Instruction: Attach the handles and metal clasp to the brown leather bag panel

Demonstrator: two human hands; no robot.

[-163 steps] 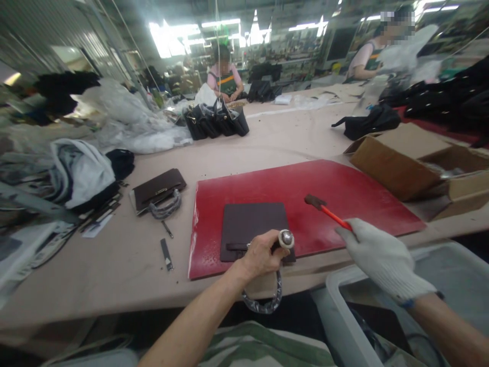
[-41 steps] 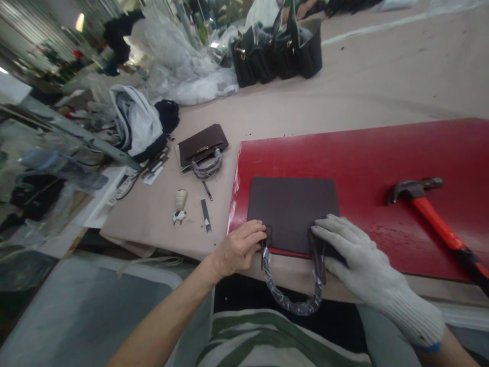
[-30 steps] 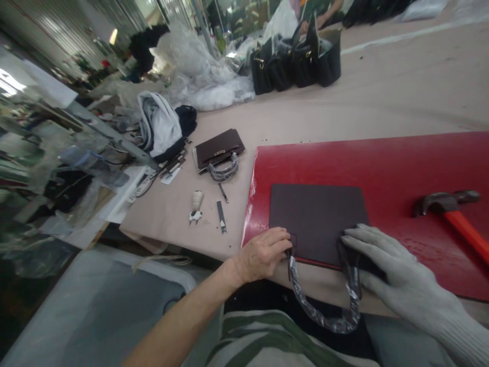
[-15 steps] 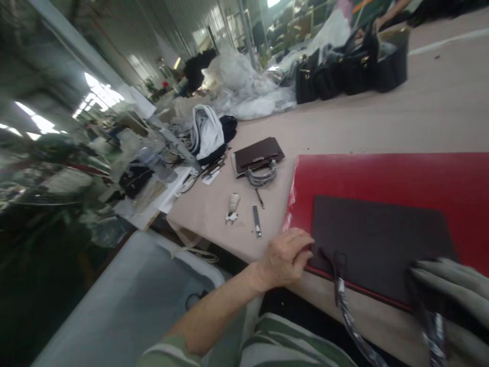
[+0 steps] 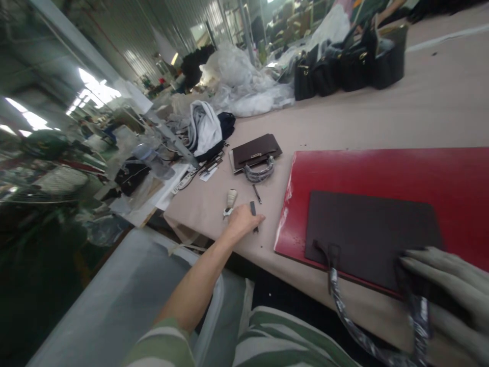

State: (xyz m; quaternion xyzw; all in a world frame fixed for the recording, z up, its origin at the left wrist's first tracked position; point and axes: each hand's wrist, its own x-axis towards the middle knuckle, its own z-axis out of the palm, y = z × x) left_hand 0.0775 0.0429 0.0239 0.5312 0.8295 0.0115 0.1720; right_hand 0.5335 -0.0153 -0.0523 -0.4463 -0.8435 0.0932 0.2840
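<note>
My left hand (image 5: 242, 221) is bare and reaches across the pale table, fingers closed around the middle of a flat dark metal tool (image 5: 252, 207). Just beside it lies a small item (image 5: 231, 198) with a pale wrapped body and a white end. My right hand (image 5: 446, 280), in a grey glove, rests with outstretched fingers on the right end of a dark brown bag panel (image 5: 367, 229). Its plastic-wrapped handle (image 5: 347, 311) hangs over the near table edge; where it passes by my right fingers is blurred.
Under the panel is a red board (image 5: 362, 168). A finished brown handbag (image 5: 255, 153) and a thin pen-like tool (image 5: 257, 193) lie beyond my left hand. Black bags (image 5: 351, 66) stand at the back, near another person's arm (image 5: 391, 10). A grey bin (image 5: 126, 300) sits lower left.
My left hand has moved left from the panel's near corner to the flat metal tool. My right hand stays on the panel. The view has shifted slightly.
</note>
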